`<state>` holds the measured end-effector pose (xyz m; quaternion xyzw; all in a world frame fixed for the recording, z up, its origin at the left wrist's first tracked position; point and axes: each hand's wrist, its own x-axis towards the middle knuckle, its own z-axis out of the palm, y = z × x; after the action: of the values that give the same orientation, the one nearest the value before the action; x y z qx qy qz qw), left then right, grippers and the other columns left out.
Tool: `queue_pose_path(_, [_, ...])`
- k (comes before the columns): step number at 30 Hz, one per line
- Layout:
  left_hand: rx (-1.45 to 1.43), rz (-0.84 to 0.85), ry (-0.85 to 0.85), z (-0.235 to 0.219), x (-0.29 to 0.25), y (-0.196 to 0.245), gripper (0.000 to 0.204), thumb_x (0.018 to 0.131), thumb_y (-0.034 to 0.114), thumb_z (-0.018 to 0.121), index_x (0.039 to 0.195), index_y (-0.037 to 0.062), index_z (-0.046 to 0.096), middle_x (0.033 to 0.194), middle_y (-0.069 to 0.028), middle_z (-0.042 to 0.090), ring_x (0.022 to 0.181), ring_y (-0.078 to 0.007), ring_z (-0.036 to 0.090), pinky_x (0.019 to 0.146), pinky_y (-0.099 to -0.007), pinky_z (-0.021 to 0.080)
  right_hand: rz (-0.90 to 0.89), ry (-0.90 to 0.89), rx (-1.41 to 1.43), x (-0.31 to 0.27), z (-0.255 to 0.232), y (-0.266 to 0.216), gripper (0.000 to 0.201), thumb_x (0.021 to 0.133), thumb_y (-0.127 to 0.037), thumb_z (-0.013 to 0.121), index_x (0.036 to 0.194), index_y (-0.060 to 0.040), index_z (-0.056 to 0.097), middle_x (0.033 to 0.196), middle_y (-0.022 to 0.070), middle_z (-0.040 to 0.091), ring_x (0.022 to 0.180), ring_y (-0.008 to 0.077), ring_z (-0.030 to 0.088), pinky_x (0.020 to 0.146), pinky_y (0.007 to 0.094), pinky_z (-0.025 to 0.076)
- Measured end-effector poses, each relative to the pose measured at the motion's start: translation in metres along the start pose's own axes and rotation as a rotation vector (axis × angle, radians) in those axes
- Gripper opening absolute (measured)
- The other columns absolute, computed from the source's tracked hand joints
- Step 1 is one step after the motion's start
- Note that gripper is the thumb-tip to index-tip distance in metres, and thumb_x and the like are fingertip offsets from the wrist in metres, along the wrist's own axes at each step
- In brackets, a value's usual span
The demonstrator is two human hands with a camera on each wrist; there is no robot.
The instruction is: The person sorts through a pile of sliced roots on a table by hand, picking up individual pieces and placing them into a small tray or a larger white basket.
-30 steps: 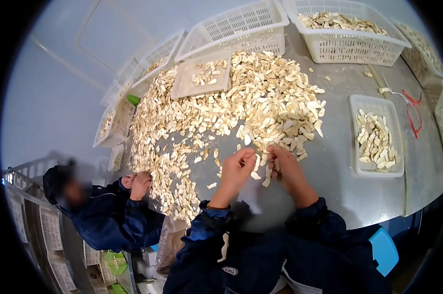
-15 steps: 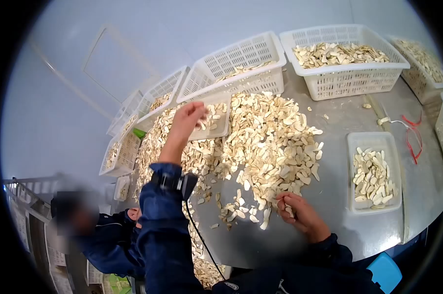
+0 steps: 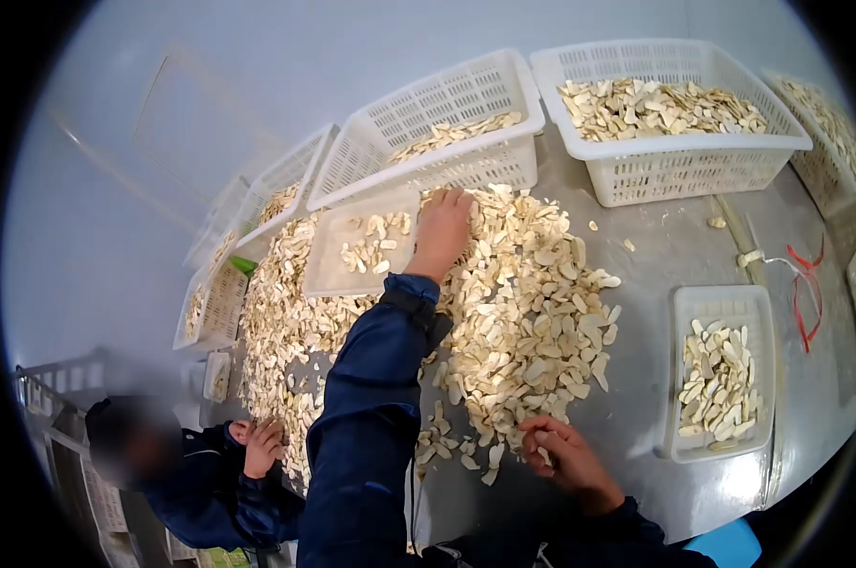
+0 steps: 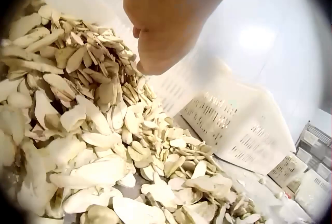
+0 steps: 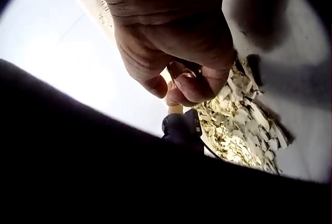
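A broad pile of pale, flat slices [image 3: 518, 327] covers the steel table. My left hand [image 3: 444, 227] reaches to the far part of this pile, just right of a shallow white tray [image 3: 328, 270] holding a few slices. In the left wrist view, the left hand [image 4: 166, 22] hangs above heaped slices [image 4: 88, 130] beside a basket wall; its fingertips are hidden, so I cannot tell whether it holds anything. At the pile's near edge, my right hand [image 3: 570, 459] has curled fingers. Thumb and fingers of the right hand [image 5: 176, 42] pinch a pale slice [image 3: 543, 456].
Slotted white baskets [image 3: 693, 170] with slices line the far side. A small white tray [image 3: 676, 417] of slices lies to the right, near red string [image 3: 806, 293]. On the left, another person's hands [image 3: 260, 445] are at the pile's edge.
My left hand left the near edge beside my right hand, passed over the shallow tray, and is now right of it at the far pile. My right hand stays near the front edge.
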<state>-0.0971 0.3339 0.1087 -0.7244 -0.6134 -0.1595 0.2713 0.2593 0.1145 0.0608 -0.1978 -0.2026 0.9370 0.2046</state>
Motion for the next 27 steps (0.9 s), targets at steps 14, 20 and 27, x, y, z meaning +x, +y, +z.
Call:
queue_pose_path(14, [-0.019, -0.044, -0.222, -0.024, -0.008, 0.004, 0.009, 0.081, 0.009, 0.065, 0.087, 0.0049, 0.069, 0.085, -0.0147, 0.066, 0.091, -0.0342, 0.063, 0.077, -0.0454, 0.053, -0.020, 0.090, 0.026, 0.002, 0.000, 0.004, 0.019, 0.100, -0.011, 0.055, 0.117, -0.0051, 0.058, 0.081, -0.0005, 0.051, 0.068, 0.0077, 0.045, 0.052, 0.0212, 0.031])
queue_pose_path(20, [-0.053, -0.122, -0.320, -0.003, -0.020, 0.039, 0.031, 0.079, 0.016, 0.070, 0.108, 0.0076, 0.065, 0.100, -0.0151, 0.066, 0.092, -0.0344, 0.065, 0.078, -0.0445, 0.056, -0.012, 0.083, 0.047, -0.002, 0.003, -0.001, 0.018, 0.099, -0.011, 0.055, 0.116, -0.0051, 0.058, 0.082, -0.0010, 0.051, 0.067, 0.0070, 0.044, 0.052, 0.0211, 0.031])
queue_pose_path(27, [-0.164, -0.154, -0.330, 0.003, -0.026, 0.047, 0.015, 0.080, 0.012, 0.066, 0.094, 0.0071, 0.067, 0.096, -0.0144, 0.065, 0.083, -0.0357, 0.067, 0.071, -0.0474, 0.054, -0.020, 0.111, 0.052, -0.003, 0.002, 0.001, 0.020, 0.097, -0.012, 0.057, 0.116, -0.0058, 0.058, 0.082, -0.0027, 0.051, 0.066, 0.0059, 0.043, 0.053, 0.0207, 0.030])
